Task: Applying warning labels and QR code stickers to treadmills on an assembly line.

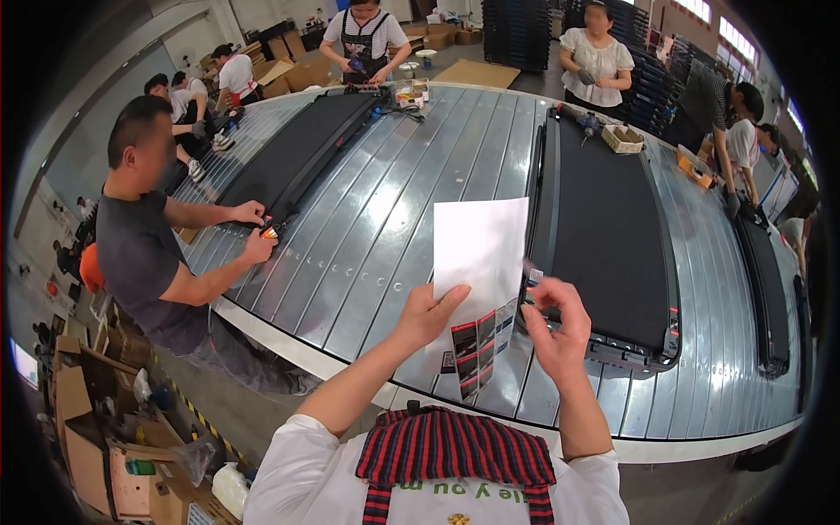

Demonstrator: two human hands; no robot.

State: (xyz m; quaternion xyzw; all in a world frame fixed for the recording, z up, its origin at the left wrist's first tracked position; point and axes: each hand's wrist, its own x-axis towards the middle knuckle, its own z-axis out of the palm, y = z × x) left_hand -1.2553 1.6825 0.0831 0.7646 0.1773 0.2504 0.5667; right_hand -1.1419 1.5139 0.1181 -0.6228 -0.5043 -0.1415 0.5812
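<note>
My left hand [426, 315] is closed on a white sheet of paper [479, 241], its thumb across the front. Below the thumb hangs a printed leaflet [475, 353] with dark and red picture panels, partly overlapped by the paper. Just beyond the paper's right edge is my right hand [560, 324], thumb apart from the bent fingers and no object visible between them. Its fingertips are slightly blurred, close to a small white label [534, 276]. I cannot tell whether that label is on the panel behind. Right of this hand lies a long black panel [608, 236] in a dark frame.
The ribbed metal table [367, 254] spans the view. At the left a co-worker [162, 210] handles the near end of another black panel [297, 144]. A power drill [588, 129] and a small parts box [622, 138] stand at the far right panel end. Cardboard boxes [87, 420] crowd the lower left floor.
</note>
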